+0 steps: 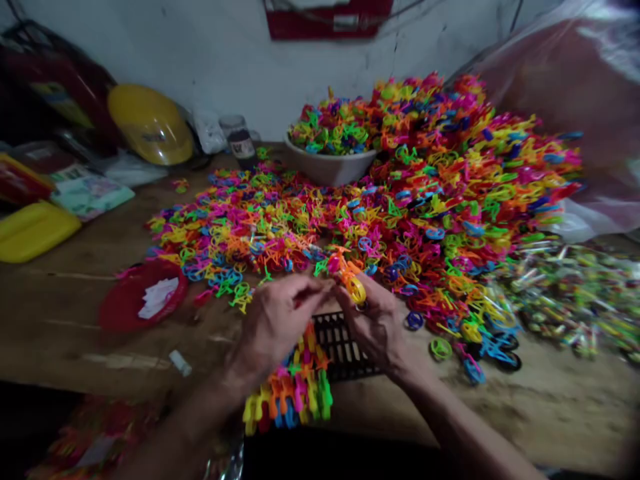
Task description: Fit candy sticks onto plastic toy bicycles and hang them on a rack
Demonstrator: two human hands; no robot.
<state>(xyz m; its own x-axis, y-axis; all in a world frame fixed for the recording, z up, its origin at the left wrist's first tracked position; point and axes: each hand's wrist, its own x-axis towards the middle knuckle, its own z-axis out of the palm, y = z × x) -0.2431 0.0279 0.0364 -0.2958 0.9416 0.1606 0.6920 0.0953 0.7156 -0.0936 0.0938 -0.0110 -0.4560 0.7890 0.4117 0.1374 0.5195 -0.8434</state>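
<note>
My right hand [373, 320] grips an orange toy piece with a yellow wheel [356, 291] and a pink part at its far end. Close beside it, my left hand [280, 313] has thumb and fingers pinched together; whatever is between them is too small to make out. Both hands are over a black slatted tray [340, 340]. Rows of colourful plastic pieces [290, 393] lie at the near left side of the tray, partly covered by my left hand and wrist.
A large heap of colourful plastic parts [450, 180] surrounds a white bowl [330, 167]. At left are a red plate [115, 307] with white papers and a yellow helmet [150, 123]. Small wrapped sticks [575, 293] lie at right.
</note>
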